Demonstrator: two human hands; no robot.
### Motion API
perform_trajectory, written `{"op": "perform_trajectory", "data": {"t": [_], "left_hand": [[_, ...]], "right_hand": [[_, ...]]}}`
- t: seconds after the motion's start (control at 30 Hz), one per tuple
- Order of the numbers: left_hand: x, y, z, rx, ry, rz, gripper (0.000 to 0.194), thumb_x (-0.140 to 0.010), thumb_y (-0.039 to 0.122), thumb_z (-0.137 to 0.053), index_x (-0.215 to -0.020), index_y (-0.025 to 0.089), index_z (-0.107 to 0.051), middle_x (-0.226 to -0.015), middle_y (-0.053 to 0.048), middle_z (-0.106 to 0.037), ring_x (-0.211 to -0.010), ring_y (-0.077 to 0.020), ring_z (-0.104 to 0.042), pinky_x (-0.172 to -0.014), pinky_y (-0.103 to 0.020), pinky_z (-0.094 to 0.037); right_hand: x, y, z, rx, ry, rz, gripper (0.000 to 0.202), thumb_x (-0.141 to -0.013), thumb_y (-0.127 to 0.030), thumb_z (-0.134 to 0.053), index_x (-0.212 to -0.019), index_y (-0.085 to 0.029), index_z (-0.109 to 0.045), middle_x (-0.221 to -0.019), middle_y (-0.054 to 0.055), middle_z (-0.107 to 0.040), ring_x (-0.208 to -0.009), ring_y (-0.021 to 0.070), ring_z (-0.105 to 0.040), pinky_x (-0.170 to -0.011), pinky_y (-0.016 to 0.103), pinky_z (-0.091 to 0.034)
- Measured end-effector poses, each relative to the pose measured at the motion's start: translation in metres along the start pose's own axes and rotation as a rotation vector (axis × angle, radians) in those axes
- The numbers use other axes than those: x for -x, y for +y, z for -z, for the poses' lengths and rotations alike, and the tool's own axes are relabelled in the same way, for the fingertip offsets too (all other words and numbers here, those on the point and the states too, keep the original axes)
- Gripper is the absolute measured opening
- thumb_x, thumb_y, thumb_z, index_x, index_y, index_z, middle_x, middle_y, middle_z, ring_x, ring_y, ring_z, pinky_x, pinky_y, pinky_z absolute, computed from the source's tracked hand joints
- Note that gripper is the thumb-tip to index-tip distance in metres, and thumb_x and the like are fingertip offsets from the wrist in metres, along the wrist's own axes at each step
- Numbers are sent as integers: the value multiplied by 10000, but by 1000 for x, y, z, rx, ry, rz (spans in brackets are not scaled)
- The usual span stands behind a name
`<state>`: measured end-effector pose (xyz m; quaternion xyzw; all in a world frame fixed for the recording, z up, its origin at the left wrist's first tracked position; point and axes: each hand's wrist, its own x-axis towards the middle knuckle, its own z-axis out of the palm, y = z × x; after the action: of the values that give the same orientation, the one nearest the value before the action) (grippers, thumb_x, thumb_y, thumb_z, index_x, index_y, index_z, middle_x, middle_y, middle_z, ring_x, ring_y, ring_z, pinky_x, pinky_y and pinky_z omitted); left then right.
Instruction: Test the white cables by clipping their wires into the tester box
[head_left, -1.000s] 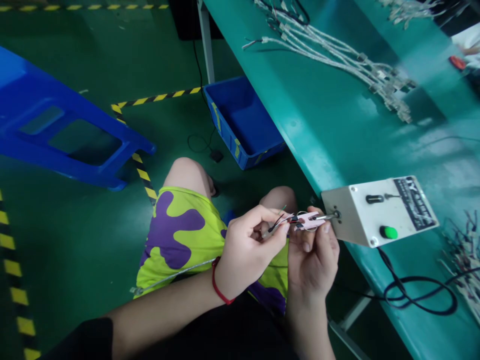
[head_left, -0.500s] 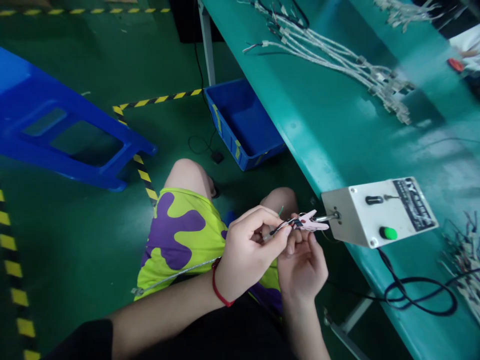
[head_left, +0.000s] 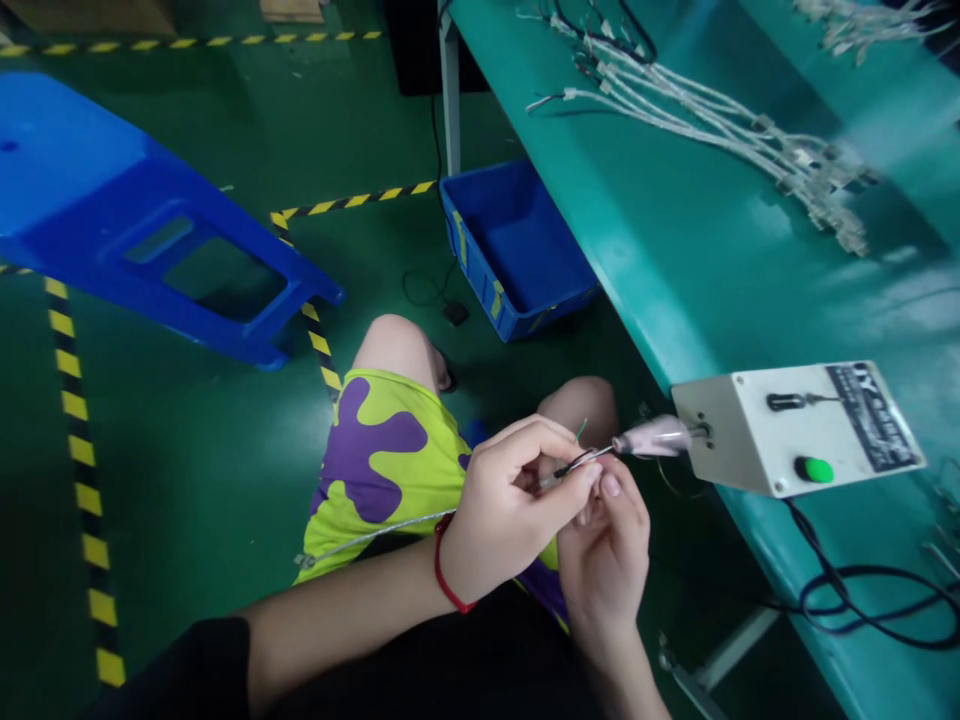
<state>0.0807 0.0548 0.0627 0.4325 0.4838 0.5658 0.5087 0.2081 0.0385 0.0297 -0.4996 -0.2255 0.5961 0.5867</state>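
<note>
My left hand (head_left: 517, 510), with a red cord at the wrist, pinches a cable's thin black, white and reddish wires (head_left: 581, 461). A green wire (head_left: 581, 430) sticks up by its fingertips. The wires run to a pink clothespin (head_left: 658, 437), smeared into a cone shape, on the shaft of a white box (head_left: 787, 430) with a green knob. Palm up, my right hand (head_left: 607, 540) is closed beside the left fingertips, its fingers curled under the wires; what they grip is hidden. The grey cable (head_left: 375, 535) trails over my lap to a connector (head_left: 304, 560).
The box sits at the edge of a green table (head_left: 645, 290). A bundle of pale cables (head_left: 712, 120) lies farther up it. Black cord (head_left: 832, 590) loops below the box. A blue bin (head_left: 525, 240) stands on the floor beside the table, a blue stool (head_left: 150, 220) at left.
The clothespin, sharp with its two legs visible before, is now a blurred cone. My right thumb has come nearer the left fingertips. The scene has shifted rightward in view.
</note>
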Motion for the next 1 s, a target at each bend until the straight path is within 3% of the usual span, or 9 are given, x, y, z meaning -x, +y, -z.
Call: {"op": "perform_trajectory", "data": {"t": [0.17,0.33,0.43,0.63,0.77,0.87,0.93,1.0], "left_hand": [[9,3,3,-10,-46,-33,110,-963,173,-756,-897,199,-672,-954,-46,-696,-768,-157,-644,-608,-266,-490],[13,3,4,1,-67,-19,109,-965,164,-754,-906,202,-671,-951,-41,-692,-790,-160,-658,-621,-263,-494],[14,5,5,5,-87,-19,72,-972,169,-748,-933,206,-700,-957,-35,-691,-744,-138,-606,-596,-260,-459],[16,15,9,-45,-278,19,64,-989,217,-731,-986,201,-793,-850,-31,-719,-654,-134,-561,-567,-283,-419],[17,16,9,-52,-218,40,96,-993,245,-736,-951,191,-804,-825,-41,-743,-653,-151,-604,-565,-295,-446],[18,15,8,-56,-154,38,75,-972,236,-765,-943,182,-808,-856,-55,-775,-675,-166,-662,-568,-294,-476],[18,15,8,-58,-130,36,63,-955,228,-781,-934,175,-809,-856,-62,-787,-684,-175,-690,-564,-288,-490],[17,14,8,-64,-121,31,51,-947,218,-788,-933,175,-812,-853,-63,-794,-692,-180,-708,-566,-281,-503]], "right_hand": [[12,-14,-13,2,17,39,148,-909,-310,-818,-1045,-253,-823,-602,-49,-548,-526,68,-393,-566,198,-402],[16,-20,-16,-2,18,9,129,-854,-318,-875,-935,-232,-824,-740,3,-700,-503,33,-421,-506,160,-371],[15,-24,-16,1,14,-2,125,-851,-319,-879,-909,-227,-817,-751,18,-719,-574,74,-547,-564,185,-472],[10,-36,-17,76,58,-11,170,-793,-302,-921,-868,-201,-807,-769,17,-703,-642,107,-597,-582,213,-505],[14,-35,-17,103,94,47,185,-828,-296,-902,-984,-229,-827,-819,25,-730,-672,105,-612,-606,208,-498],[19,-33,-16,95,114,169,219,-870,-294,-860,-1073,-223,-820,-692,-15,-631,-619,88,-552,-595,200,-458],[23,-32,-15,94,79,272,190,-880,-287,-842,-1047,-199,-819,-616,-43,-538,-566,72,-478,-568,195,-420],[24,-32,-15,119,44,334,139,-873,-266,-843,-989,-193,-820,-614,-42,-537,-559,69,-458,-563,198,-411]]}}
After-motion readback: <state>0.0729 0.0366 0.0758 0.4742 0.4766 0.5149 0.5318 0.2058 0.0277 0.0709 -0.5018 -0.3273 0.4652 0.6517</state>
